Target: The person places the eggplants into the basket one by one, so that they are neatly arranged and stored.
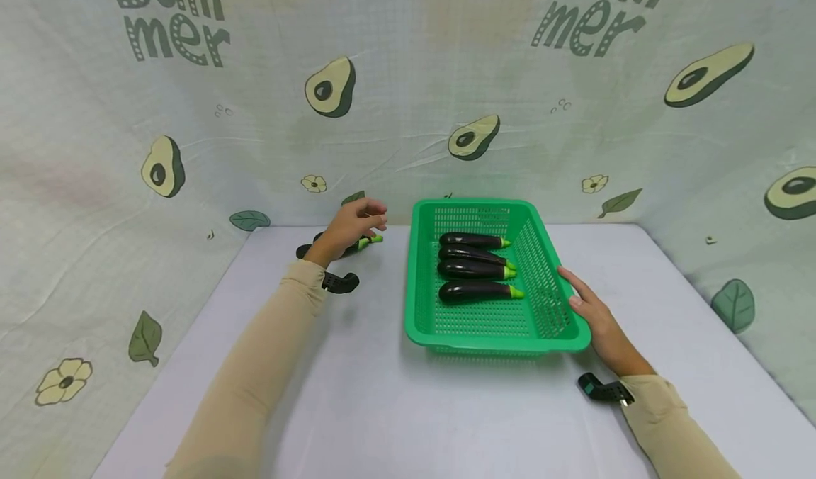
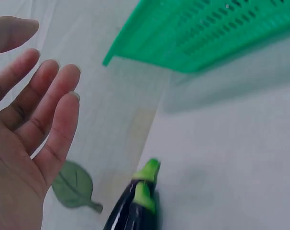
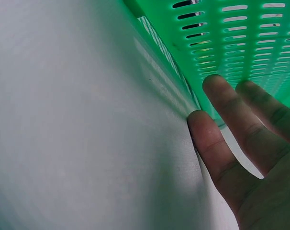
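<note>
My left hand [image 1: 352, 227] hovers at the back left over dark purple eggplants [image 1: 306, 251] with green stem ends. Part of them is hidden behind that hand and wrist. In the left wrist view its fingers [image 2: 56, 120] are spread and relaxed, with nothing in them, and two green eggplant tips [image 2: 146, 191] show beside the hand. A green plastic basket [image 1: 417, 323] holds several more eggplants [image 1: 472, 269], lying side by side with stems to the right. My right hand [image 1: 602, 323] rests at the basket's right side, its fairly straight fingers [image 3: 245, 124] against the slotted outer wall.
The table [image 1: 370, 394] has a white cover. Behind it and at the sides hangs a pale cloth [image 1: 395, 75] printed with avocados and leaves. Each wrist carries a black strapped device [image 1: 341, 283].
</note>
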The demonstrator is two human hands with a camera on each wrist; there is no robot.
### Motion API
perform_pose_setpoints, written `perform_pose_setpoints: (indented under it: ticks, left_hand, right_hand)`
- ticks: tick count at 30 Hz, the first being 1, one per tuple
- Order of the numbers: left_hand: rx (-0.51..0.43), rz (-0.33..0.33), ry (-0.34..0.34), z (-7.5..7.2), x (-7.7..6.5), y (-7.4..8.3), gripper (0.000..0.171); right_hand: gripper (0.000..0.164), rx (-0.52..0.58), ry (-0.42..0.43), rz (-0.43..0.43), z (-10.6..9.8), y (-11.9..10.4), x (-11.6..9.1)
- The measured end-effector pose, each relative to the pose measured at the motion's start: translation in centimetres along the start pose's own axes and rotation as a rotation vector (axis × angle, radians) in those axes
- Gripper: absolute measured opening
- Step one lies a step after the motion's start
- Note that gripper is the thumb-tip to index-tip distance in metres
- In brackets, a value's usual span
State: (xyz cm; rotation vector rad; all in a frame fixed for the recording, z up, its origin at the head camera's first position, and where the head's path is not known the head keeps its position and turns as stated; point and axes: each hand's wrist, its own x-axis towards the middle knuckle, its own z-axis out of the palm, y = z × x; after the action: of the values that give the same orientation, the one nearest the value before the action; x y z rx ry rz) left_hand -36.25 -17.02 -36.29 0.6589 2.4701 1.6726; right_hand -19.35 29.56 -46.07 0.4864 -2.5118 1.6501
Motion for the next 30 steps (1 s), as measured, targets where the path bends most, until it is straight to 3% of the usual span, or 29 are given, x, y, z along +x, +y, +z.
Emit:
perform_pose_setpoints:
  ticks: [8,14,24,30]
  left_hand:
    - [0.072,-0.110,0.087,-4.0,-1.7,-2.2,0.040]
    - [0.063,-0.161,0.166,-5.8,-2.6,-3.9,0.038]
    - [0.157,-0.191,0.284,-6.9,-3.7,-6.5,0.035]
    - [0.380,-0.210,0.257,-6.8,-4.1,-7.6,0.034]
  right_hand:
    - [0.053,0.004,0.001,-0.004,0.0,-0.2,0.2]
    - [0.052,0.014,0.004,-0.009,0.0,-0.5,0.0]
    - [0.052,-0.002,0.003,0.001,0.2,-0.1,0.0]
    - [0.052,0.002,0.006,0.000,0.1,-0.2,0.0]
